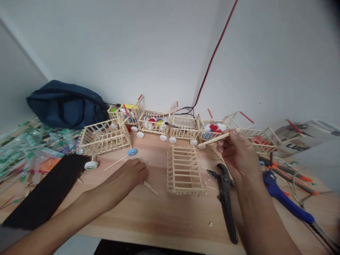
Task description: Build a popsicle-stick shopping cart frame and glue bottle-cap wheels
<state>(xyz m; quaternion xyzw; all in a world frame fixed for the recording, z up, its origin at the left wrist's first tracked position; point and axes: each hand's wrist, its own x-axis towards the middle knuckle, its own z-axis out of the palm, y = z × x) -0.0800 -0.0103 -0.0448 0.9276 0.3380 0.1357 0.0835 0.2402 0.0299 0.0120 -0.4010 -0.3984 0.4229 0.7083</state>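
My right hand pinches a few thin wooden sticks and holds them up over the table. Low over the tabletop, my left hand has its fingers curled closed; what they hold, if anything, is hidden. Short wooden sticks lie right by its fingertips. Just beyond it is a blue bottle cap with a thin stick beside it. Between my hands sits a wheelless stick basket frame. Black hand pruners lie below my right hand.
Several small stick carts with bottle-cap wheels line the wall. A blue glue gun and orange-handled pliers lie right. A dark blue bag, plastic wrappers and a black flat object are left. Stick offcuts dot the tabletop.
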